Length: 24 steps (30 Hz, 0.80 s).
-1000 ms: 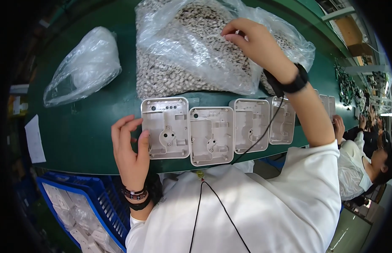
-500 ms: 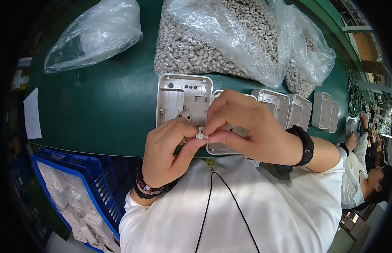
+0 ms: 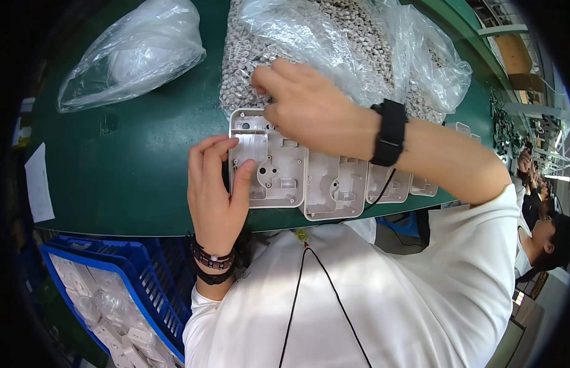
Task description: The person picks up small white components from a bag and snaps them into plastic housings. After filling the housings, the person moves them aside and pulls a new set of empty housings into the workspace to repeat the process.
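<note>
My left hand (image 3: 215,187) rests at the left edge of a white plastic housing (image 3: 286,156), thumb and fingers apart, with fingertips over its rim. This shallow open shell has ribs, posts and round holes inside. My right hand (image 3: 303,107) is above the housing's far edge, at the near side of a clear bag of small grey-white plastic parts (image 3: 239,73). Its fingers are curled together, and whatever they may pinch is hidden. A second housing (image 3: 321,175) lies against the first one's right side, under my right forearm.
More white housings (image 3: 386,184) continue the row rightward. A crumpled clear bag (image 3: 137,58) lies far left on the green table (image 3: 156,159), a white paper (image 3: 39,183) at its left edge. A blue crate (image 3: 128,270) with white parts stands lower left. A person (image 3: 542,242) sits at right.
My hands have separated from the small white part they held together. My right hand has gone forward to the parts bag; my left has moved left and opened at the housing's edge.
</note>
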Each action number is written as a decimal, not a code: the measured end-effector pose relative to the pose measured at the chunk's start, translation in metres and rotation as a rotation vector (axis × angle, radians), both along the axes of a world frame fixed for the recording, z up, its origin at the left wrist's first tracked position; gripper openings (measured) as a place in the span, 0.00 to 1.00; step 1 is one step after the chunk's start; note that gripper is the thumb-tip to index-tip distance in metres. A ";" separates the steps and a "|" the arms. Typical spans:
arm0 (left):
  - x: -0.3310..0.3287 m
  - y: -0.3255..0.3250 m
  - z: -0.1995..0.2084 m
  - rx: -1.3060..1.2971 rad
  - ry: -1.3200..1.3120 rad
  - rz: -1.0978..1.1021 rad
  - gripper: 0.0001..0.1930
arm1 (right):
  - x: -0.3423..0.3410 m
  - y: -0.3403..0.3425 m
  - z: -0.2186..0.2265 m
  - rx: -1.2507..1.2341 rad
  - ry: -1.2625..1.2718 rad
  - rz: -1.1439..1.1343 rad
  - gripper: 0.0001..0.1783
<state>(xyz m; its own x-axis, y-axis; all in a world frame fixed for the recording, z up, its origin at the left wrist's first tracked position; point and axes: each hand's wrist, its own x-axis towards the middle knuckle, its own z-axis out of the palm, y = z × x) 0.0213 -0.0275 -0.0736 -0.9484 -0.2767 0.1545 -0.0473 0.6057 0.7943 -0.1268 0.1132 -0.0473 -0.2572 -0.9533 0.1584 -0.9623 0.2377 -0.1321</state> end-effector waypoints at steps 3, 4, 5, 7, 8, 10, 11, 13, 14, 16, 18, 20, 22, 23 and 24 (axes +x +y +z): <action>0.002 -0.001 -0.002 -0.012 0.017 -0.009 0.12 | 0.002 -0.004 -0.009 0.049 0.046 0.031 0.05; 0.002 -0.001 -0.003 -0.020 0.023 -0.009 0.12 | 0.002 -0.006 -0.009 0.050 0.053 0.041 0.06; 0.002 -0.002 -0.003 -0.021 0.023 -0.011 0.12 | 0.002 -0.006 -0.010 0.050 0.059 0.051 0.07; 0.001 -0.004 -0.002 -0.025 0.008 -0.026 0.12 | 0.002 -0.005 -0.009 0.067 0.053 0.051 0.07; 0.002 -0.004 -0.002 -0.027 -0.001 -0.034 0.12 | 0.003 -0.004 -0.007 0.086 0.044 0.053 0.07; 0.001 -0.005 -0.003 -0.031 -0.008 -0.036 0.12 | 0.003 -0.001 -0.002 0.102 0.035 0.052 0.07; 0.001 -0.004 -0.004 -0.032 -0.013 -0.036 0.12 | 0.002 0.004 0.003 0.102 -0.032 0.069 0.07; -0.001 -0.006 -0.005 -0.036 -0.013 -0.041 0.11 | -0.004 0.017 0.018 0.102 -0.164 0.101 0.09; 0.001 -0.007 -0.006 -0.014 -0.039 -0.029 0.11 | -0.011 0.022 0.031 0.063 -0.066 0.042 0.10; 0.009 -0.009 -0.004 0.023 -0.091 0.017 0.11 | -0.032 0.042 0.068 -0.050 0.074 -0.134 0.12; 0.013 -0.007 -0.005 0.006 -0.090 0.028 0.10 | -0.067 0.086 0.099 -0.190 0.062 -0.350 0.11; 0.008 -0.006 -0.004 0.007 -0.068 -0.022 0.10 | -0.108 0.158 0.117 -0.213 -0.016 -0.601 0.10; 0.006 -0.005 -0.001 -0.034 -0.032 -0.023 0.09 | -0.153 0.220 0.096 -0.064 -0.098 -0.856 0.11; 0.005 -0.005 0.000 -0.068 0.004 -0.010 0.09 | -0.161 0.238 0.077 0.058 -0.132 -0.966 0.12; 0.006 -0.005 0.002 -0.116 0.030 0.023 0.08 | -0.160 0.241 0.046 0.111 -0.169 -0.900 0.11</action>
<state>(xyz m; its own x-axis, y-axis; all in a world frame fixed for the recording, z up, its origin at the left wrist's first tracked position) 0.0275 -0.0324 -0.0715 -0.9364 -0.2771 0.2152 -0.0394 0.6926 0.7203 -0.2869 0.3541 -0.0015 -0.9204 -0.3900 -0.0291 -0.3784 0.9069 -0.1853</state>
